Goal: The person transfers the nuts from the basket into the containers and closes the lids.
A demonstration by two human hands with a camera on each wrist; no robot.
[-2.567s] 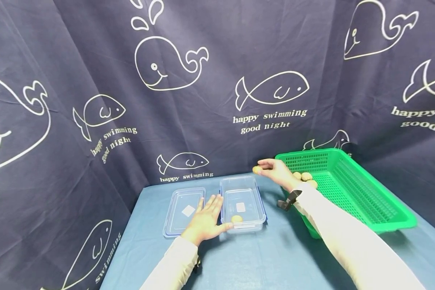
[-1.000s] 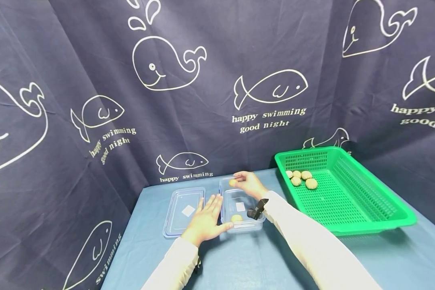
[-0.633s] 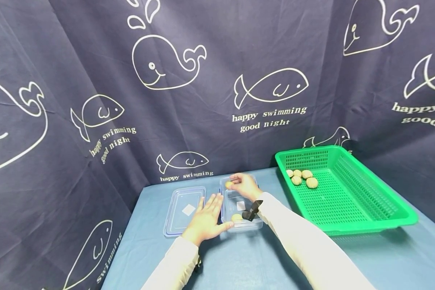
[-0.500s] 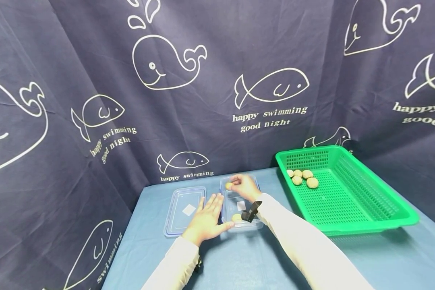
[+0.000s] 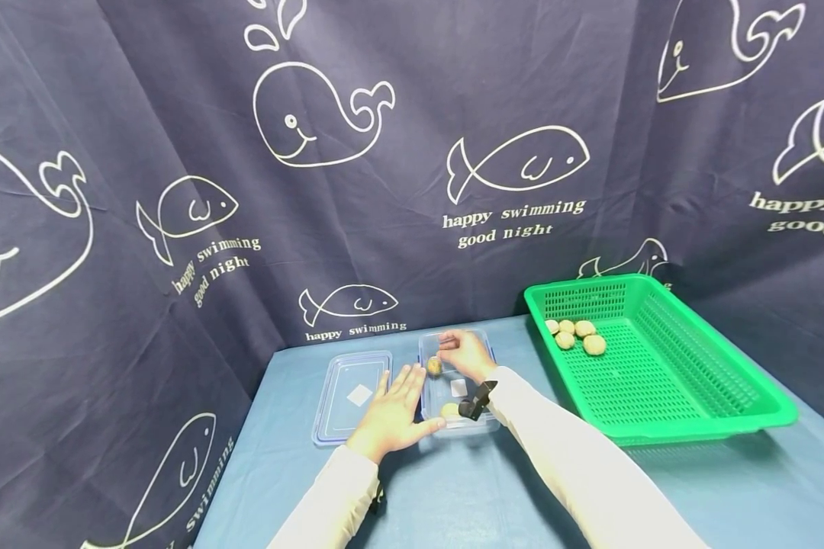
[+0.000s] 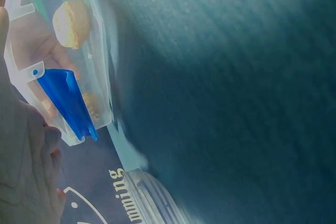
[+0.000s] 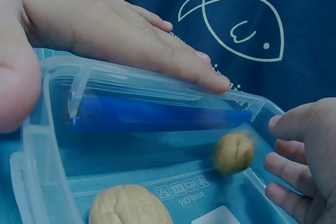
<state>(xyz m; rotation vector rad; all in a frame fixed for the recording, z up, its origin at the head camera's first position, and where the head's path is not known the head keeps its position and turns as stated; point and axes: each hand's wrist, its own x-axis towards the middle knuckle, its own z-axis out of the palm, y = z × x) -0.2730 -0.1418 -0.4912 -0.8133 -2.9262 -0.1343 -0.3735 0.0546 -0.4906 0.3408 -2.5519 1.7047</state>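
Note:
A clear plastic food container (image 5: 492, 415) with blue side latches stands on the table. My left hand (image 5: 393, 415) lies with straight fingers along its left rim, thumb at the near corner. Inside the container, my right hand (image 5: 468, 356) hovers over the far end, its fingers loosely bent around nothing. A slightly blurred walnut (image 7: 233, 153) is just off those fingertips, by the container's far left corner. Another walnut (image 7: 128, 207) sits at the near end, also visible through the clear wall in the left wrist view.
Left of the container lies its clear lid (image 5: 346, 381) with a blue edge. A green perforated basket (image 5: 700, 366) stands at the right, with several walnuts (image 5: 594, 345) in its far left corner. A dark printed curtain (image 5: 357, 213) hangs behind the table.
My right hand carried a walnut left from beside the green basket into the container's far end and let it go there. My left hand stayed on the rim.

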